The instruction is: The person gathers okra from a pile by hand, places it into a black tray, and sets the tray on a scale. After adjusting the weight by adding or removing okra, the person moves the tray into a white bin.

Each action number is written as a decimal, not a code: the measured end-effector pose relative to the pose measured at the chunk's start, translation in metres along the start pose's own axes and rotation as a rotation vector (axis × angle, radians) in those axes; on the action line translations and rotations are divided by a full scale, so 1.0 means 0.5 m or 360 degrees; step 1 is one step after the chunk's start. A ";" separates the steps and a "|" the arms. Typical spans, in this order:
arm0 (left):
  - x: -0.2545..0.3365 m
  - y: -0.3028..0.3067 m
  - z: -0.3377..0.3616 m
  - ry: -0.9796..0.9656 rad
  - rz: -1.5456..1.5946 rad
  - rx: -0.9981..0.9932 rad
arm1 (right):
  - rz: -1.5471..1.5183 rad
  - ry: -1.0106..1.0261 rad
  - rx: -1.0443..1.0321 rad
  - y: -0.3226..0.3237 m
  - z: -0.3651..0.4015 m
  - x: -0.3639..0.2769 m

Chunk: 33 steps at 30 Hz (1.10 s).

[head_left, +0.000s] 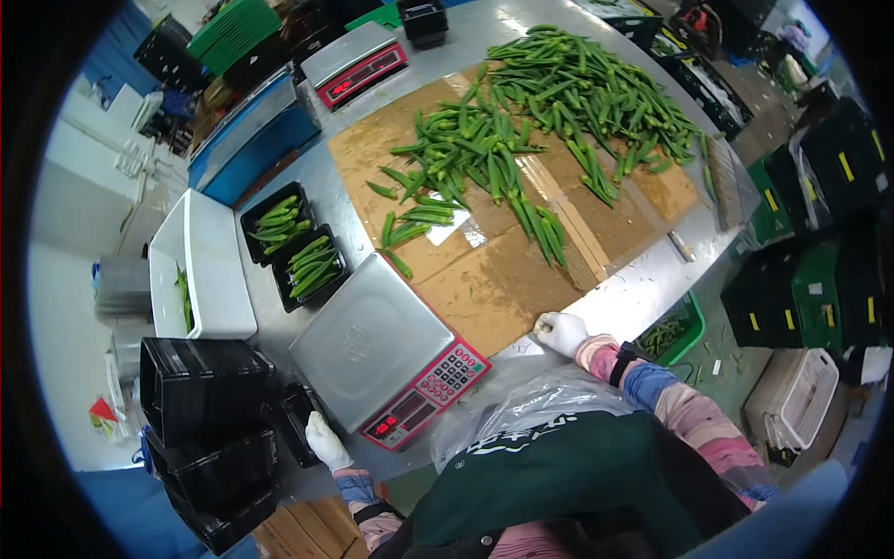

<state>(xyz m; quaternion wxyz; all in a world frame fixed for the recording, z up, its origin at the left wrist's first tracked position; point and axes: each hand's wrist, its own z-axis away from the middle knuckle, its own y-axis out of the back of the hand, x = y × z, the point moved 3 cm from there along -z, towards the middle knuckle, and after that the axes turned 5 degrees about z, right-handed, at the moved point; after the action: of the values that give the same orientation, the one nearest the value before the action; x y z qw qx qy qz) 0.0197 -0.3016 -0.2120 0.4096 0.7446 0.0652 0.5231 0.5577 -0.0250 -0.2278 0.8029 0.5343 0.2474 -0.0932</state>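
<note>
Nearest the body, the white-gloved left hand (326, 440) rests against a small empty black plastic tray (296, 416), just beside the stack of black plastic trays (200, 387). Its grip is hidden behind the glove, so I cannot tell.

The white-gloved right hand (561, 331) sits on the near edge of the brown cardboard sheet (484, 293), grip curled closed, nothing visible in it.

Between the hands is a grey-and-red digital scale (372, 340), pan bare. Just beyond it, two black trays filled with okra (296, 244) touch each other, beside a white rectangular tub (219, 270).

Judged progress is early — two trays packed, while the large heap of loose green okra pods (559, 102) lies spread over the far cardboard.

The steel tabletop (643, 279) carries a second scale (354, 63) at the far end. Black and green crates (819, 279) are stacked on the floor to the right.
</note>
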 end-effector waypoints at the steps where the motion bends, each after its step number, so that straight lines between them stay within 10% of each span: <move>1: 0.003 -0.002 -0.001 0.0138 0.0216 0.0019 | -0.0021 -0.0017 -0.0014 -0.003 -0.002 0.001; 7: -0.051 0.030 -0.033 0.0776 0.0904 0.0211 | -0.0017 0.0035 0.0030 -0.005 0.000 0.008; 10: 0.222 0.058 -0.003 0.0041 0.1060 0.0700 | -0.0093 0.0087 -0.0017 0.001 0.004 0.012; 12: 0.176 0.097 -0.024 -0.0048 0.0286 0.0920 | -0.0220 0.0056 0.0001 0.002 -0.006 0.026; 14: 0.314 0.084 0.002 -0.0512 -0.0160 0.0831 | -0.0316 0.0018 0.0083 0.030 -0.025 0.029; 18: 0.515 -0.012 0.069 -0.0736 -0.0749 -0.0322 | -0.0377 -0.0237 0.0405 0.161 -0.099 0.007; 25: 0.760 -0.128 0.135 -0.0641 0.0108 -0.0484 | 0.0337 -0.0147 0.0559 0.168 -0.245 0.050; 29: 0.860 -0.285 0.138 -0.0352 0.0602 -0.0870 | -0.0804 -0.0284 0.0145 0.199 -0.239 0.088; 33: 0.885 -0.520 0.117 -0.0313 0.0708 -0.1123 | -0.0867 -0.0296 0.0189 0.242 -0.207 0.116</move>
<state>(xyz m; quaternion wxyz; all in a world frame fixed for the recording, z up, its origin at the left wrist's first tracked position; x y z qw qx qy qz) 0.3510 0.0698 -0.0741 0.5207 0.6011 -0.3192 0.5155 0.6269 0.1251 -0.1904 0.7348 0.4835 0.3012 -0.3683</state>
